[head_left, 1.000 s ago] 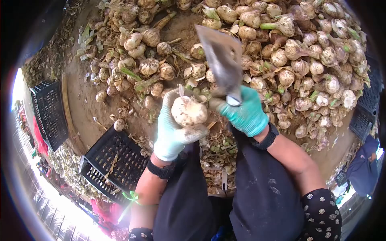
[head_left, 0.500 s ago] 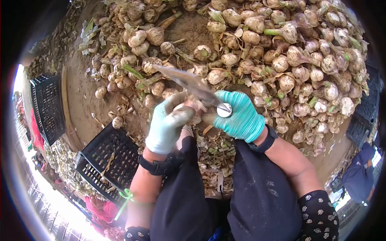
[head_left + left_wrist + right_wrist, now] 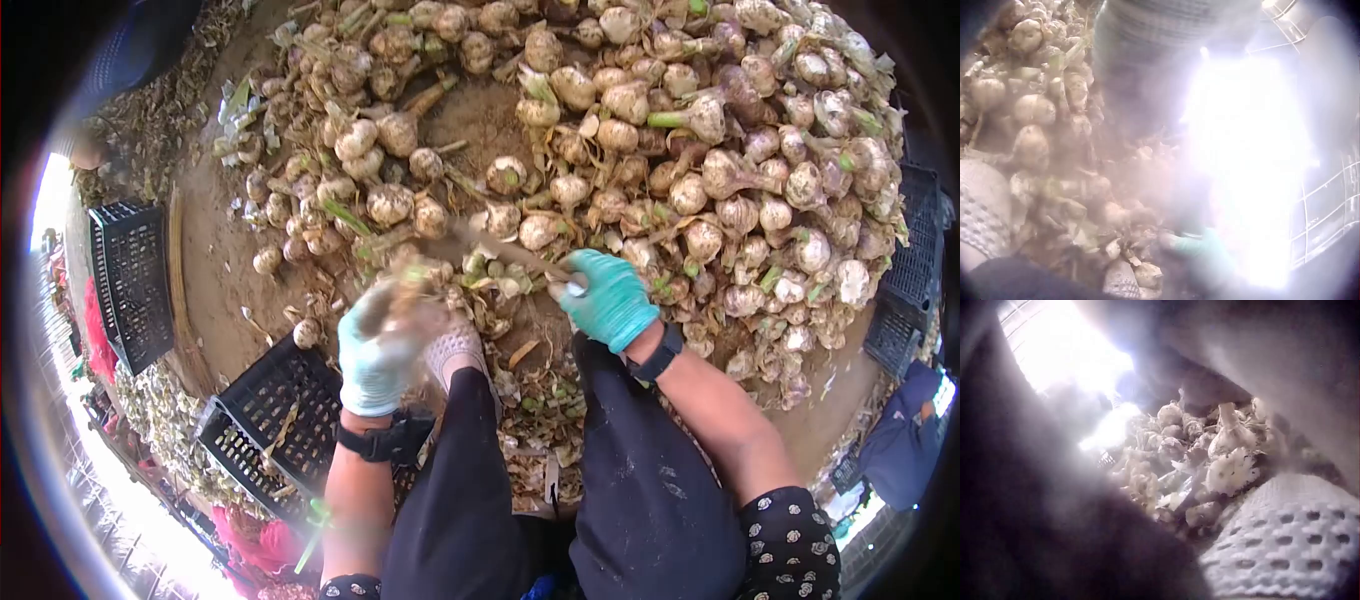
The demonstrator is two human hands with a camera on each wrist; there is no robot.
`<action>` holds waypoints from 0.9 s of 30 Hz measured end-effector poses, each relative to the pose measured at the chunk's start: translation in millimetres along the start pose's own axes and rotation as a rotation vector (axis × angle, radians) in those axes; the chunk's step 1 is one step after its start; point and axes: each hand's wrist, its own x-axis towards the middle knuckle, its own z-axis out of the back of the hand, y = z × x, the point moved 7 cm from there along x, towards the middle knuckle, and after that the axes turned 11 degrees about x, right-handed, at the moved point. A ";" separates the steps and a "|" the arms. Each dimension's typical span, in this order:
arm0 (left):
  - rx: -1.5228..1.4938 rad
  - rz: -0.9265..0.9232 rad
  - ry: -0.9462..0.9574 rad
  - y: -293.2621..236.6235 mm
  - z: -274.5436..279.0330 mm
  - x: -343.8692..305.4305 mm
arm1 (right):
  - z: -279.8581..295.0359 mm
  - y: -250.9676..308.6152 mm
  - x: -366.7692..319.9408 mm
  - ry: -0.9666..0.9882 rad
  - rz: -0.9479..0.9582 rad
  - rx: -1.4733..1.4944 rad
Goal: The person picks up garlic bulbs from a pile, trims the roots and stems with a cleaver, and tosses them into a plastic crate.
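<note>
My left hand (image 3: 375, 345), in a pale gloved blur, grips a garlic bulb (image 3: 425, 318) in front of the left shin. Motion smears the bulb's outline. To the right, my right hand (image 3: 608, 302) in a teal glove grips the handle of a broad-bladed knife. The knife's blade (image 3: 505, 248) points up and left over loose garlic, and the blade is seen nearly edge-on. Ahead of both hands spreads a big heap of garlic bulbs (image 3: 735, 215), some with stems. In the right wrist view a garlic bulb (image 3: 1232, 439) with a short stem lies on the pile.
Beside the left forearm stands a black plastic crate (image 3: 275, 390); another crate (image 3: 130, 280) is farther left. More crates (image 3: 905, 260) stand at the far right. Trimmed stems and husks (image 3: 540, 400) cover the ground between the legs. A white perforated shoe (image 3: 455, 348) sits near the left hand.
A second ago the bulb faced up in the left hand with the knife raised. Half a second ago the blade crossed the bulb. Now the hands are apart, the left lower and further left.
</note>
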 end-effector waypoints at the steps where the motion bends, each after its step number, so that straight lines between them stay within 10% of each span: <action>1: -0.129 -0.015 0.125 2.2 8.3 5.1 | 3.8 -18.5 -3.7 -0.101 -0.091 0.226; 3: 0.100 -0.021 -0.102 -29.6 -25.7 23.3 | 8.7 -34.0 -7.5 -0.211 -0.233 0.389; 7: 0.329 -0.275 0.347 -87.7 -113.4 37.0 | 12.5 -31.6 -6.3 -0.212 -0.243 0.524; 9: 1.483 -0.676 0.150 -72.1 -101.9 63.3 | 25.7 -27.2 -4.4 -0.251 -0.212 0.517; 10: 2.037 -0.435 -0.012 -42.7 -82.1 80.3 | 30.2 -29.7 -5.2 -0.301 -0.221 0.542; 13: 2.388 -0.383 0.007 33.7 -20.3 102.9 | 39.6 -25.6 -6.8 -0.281 -0.214 0.422; 18: 2.082 -0.360 -0.032 11.3 -21.7 96.2 | 26.7 -20.2 -5.0 -0.228 -0.182 0.404; 19: 1.824 -0.506 -0.075 -13.0 -36.9 73.9 | 24.1 -13.9 -7.9 -0.226 -0.195 0.422; 21: 1.222 -0.103 -0.009 -28.2 -50.3 51.6 | 37.3 35.4 -13.0 -0.319 0.327 0.151; 25: 0.435 -0.108 0.521 -21.8 -68.7 23.5 | 17.3 69.6 -15.1 -0.059 0.414 -0.127; 27: 0.099 0.055 0.305 1.3 -63.5 18.2 | 8.6 76.8 -19.4 -0.043 0.452 -0.197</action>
